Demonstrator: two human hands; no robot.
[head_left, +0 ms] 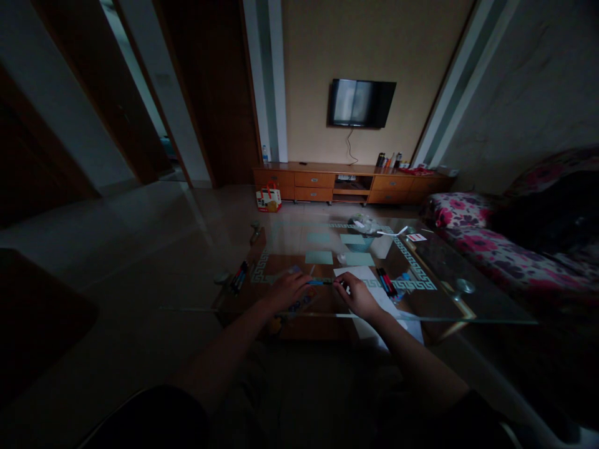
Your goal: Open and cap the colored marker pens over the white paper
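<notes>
My left hand and my right hand meet over the near edge of a glass coffee table. Between them they hold a blue marker pen, lying level; my left hand grips its body and my right hand pinches its right end. Under my right hand lies a white sheet of paper. Some red and dark pens lie just right of the sheet. Several more pens lie at the table's left edge.
Pale green cards and a small bowl with wrappers sit farther back on the glass. A flowered sofa runs along the right. A wooden TV cabinet and wall TV stand behind.
</notes>
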